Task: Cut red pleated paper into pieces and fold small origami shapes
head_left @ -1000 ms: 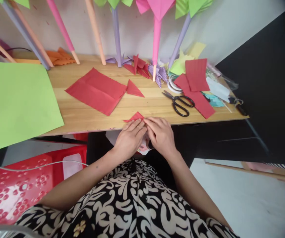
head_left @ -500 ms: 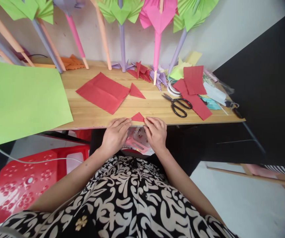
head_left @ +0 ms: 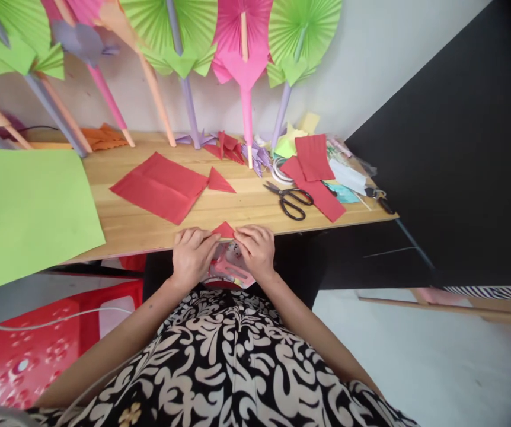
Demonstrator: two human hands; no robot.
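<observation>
Your left hand (head_left: pixel 192 255) and right hand (head_left: pixel 258 250), grip closed, pinch opposite corners of the small red paper triangle (head_left: pixel 224 230) at the pale wooden tabletop's (head_left: pixel 246 209) near edge; folding (apparently) in hand, even creasing pressure required.

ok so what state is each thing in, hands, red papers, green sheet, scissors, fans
Left hand, fingertips at the small red piece's left end
Right hand, fingertips at its right end
Small red piece, peaked, between the hands
Red sheet, flat, creased
Red triangle, lying, not held
Green sheet, unfolded, overhanging the table
Scissors, lying down, handles apart
Green fans, spread open
</observation>
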